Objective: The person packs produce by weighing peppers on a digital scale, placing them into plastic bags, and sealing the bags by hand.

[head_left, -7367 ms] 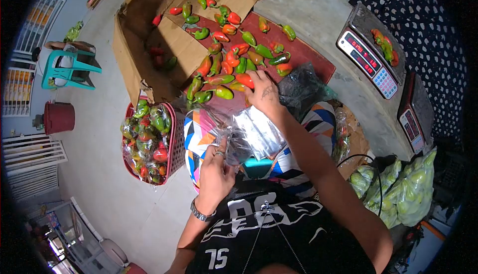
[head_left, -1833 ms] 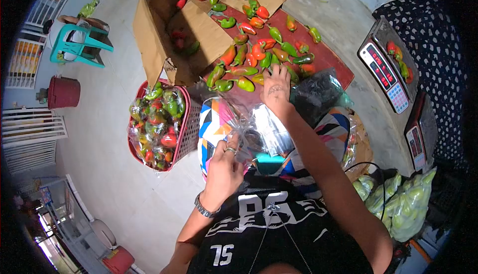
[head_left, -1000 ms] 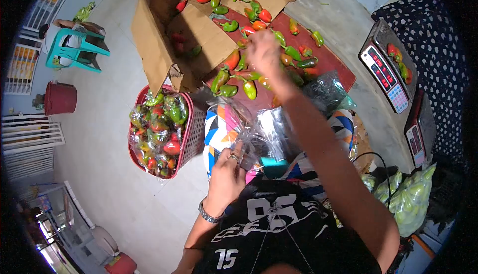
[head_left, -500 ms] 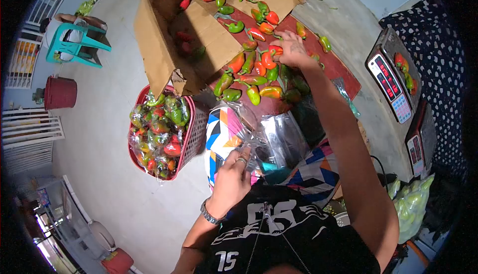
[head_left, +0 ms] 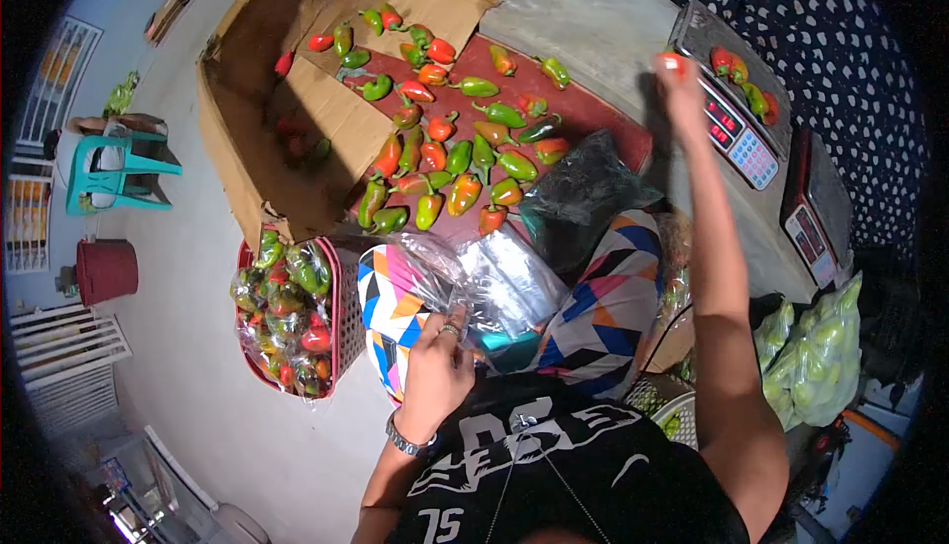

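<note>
My right hand is stretched out at the near edge of a digital scale, its fingers closed on a red pepper that shows only in part. Several red and green peppers rest on the scale's plate. By my lap, my left hand pinches a clear plastic bag. A stack of flat clear bags lies against my legs. In front of me, many loose peppers are spread over a dark red board.
An open cardboard box lies left of the board. Below it stands a pink basket with bagged peppers. A second scale and bags of green produce are on the right. A teal chair stands farther left.
My right hand has left the pepper pile and moved right to the scale, carrying a red pepper. My left hand keeps the clear bag. The whole view has turned right.
</note>
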{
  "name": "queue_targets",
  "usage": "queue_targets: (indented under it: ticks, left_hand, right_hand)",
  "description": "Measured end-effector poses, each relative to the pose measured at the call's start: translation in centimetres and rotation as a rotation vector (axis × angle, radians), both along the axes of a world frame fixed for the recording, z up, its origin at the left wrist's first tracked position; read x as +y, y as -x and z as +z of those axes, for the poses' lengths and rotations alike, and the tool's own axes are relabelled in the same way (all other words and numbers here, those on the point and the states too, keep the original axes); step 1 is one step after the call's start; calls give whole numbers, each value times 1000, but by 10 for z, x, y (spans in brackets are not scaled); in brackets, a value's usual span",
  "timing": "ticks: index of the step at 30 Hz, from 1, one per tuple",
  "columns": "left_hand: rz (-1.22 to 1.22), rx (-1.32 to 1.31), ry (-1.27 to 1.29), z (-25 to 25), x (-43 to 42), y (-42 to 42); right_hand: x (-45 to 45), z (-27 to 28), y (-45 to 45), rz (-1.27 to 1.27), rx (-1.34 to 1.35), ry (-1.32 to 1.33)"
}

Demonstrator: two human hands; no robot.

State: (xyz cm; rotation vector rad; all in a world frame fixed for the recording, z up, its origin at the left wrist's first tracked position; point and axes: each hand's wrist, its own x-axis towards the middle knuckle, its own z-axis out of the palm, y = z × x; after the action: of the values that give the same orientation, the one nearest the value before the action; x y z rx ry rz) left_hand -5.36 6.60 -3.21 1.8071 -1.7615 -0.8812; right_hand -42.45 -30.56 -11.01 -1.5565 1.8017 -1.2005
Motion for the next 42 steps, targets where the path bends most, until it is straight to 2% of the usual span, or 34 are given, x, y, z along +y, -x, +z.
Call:
queue_targets:
  ticks: [1, 3, 4, 5, 6, 7, 8, 10, 13, 16, 17, 21, 24, 26, 28, 30, 31, 33, 36, 38, 42]
  left_hand:
    - [2, 14, -22, 0, -1, 3]
    - [10, 39, -70, 2, -1, 9]
    - [7, 36, -73, 3, 0, 11]
    - [6, 34, -75, 4, 0, 13]
    - [7, 33, -76, 4, 0, 15]
    - [6, 38, -90, 2, 1, 17]
    - [6, 44, -105, -1, 2, 18]
    - [2, 44, -123, -6, 2, 23]
    - [-14, 34, -176, -8, -3, 33]
    - [-28, -16, -86, -4, -7, 42]
    - [-9, 8, -82, -3, -8, 42]
    - [-11, 5, -118, -5, -9, 41]
    - [-4, 3, -122, -4, -13, 40]
    - [-2, 9, -102, -7, -13, 38]
    - [2, 12, -103, -6, -12, 35]
    - [8, 22, -105, -5, -11, 33]
    - [12, 29, -107, -5, -10, 33]
    - [20, 30, -117, -4, -8, 31]
    - [9, 22, -104, -1, -3, 32]
    - [0, 17, -24, -5, 0, 29]
    - [42, 36, -99, -5, 11, 24]
  right_hand:
    - [-13, 3, 44, -68, -15, 23]
    - [-1, 45, 106, -29, -590, -171]
    - [-7, 53, 130, -190, -681, -98]
    - [-21, 59, 172, -110, -597, -70]
    - [-43, 53, 218, -285, -352, -2]
    - [-78, 32, 290, -332, -117, 78]
    - [-87, 50, 314, -385, 187, -74]
    - [-129, 40, 371, -345, 386, -224]
    - [-133, 53, 335, -379, 666, -379]
    - [-149, 42, 315, -352, 749, -523]
    - [-151, 27, 313, -440, 779, -420]
    - [-156, 22, 319, -231, 747, -572]
    - [-160, 13, 322, -298, 758, -581]
    - [-180, -8, 352, -307, 787, -550]
    - [-177, -5, 351, -334, 793, -466]
    - [-145, 48, 284, -383, 773, -322]
    - [-138, 67, 255, -246, 825, -304]
    - [-102, 111, 154, -145, 1040, -445]
    - [-76, 107, 99, -151, 1471, -296]
    - [-84, 90, 109, -113, 1473, -203]
    - [-113, 35, 151, -174, 1558, 2]
